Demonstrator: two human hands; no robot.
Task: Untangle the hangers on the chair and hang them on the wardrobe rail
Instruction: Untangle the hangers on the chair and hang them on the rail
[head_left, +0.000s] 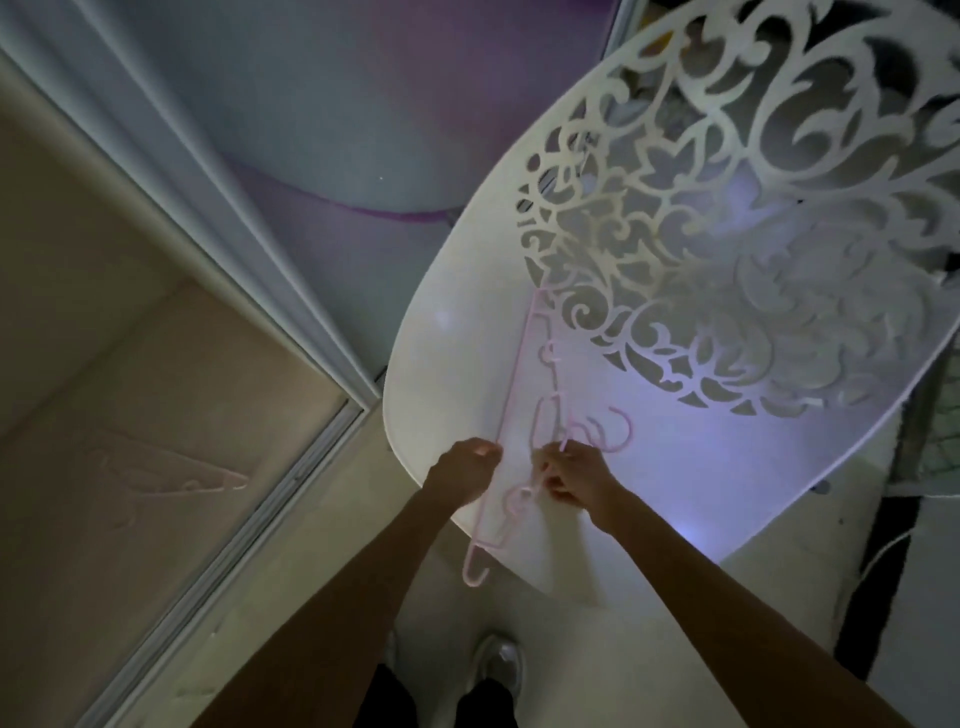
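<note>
Pale pink plastic hangers lie tangled on the seat of a white chair with a cut-out ornamental back. My left hand pinches the long bar of one hanger near the seat's front edge. My right hand grips the hanger wire just beside it, near a curled hook. One hanger hook hangs down past the front edge of the seat. The wardrobe rail is not in view.
The wardrobe's sliding-door track runs diagonally at the left, with the beige wardrobe interior behind it; a faint hanger shape shows there. My shoes stand on the light floor below the chair. Dark cables and clutter lie at the right edge.
</note>
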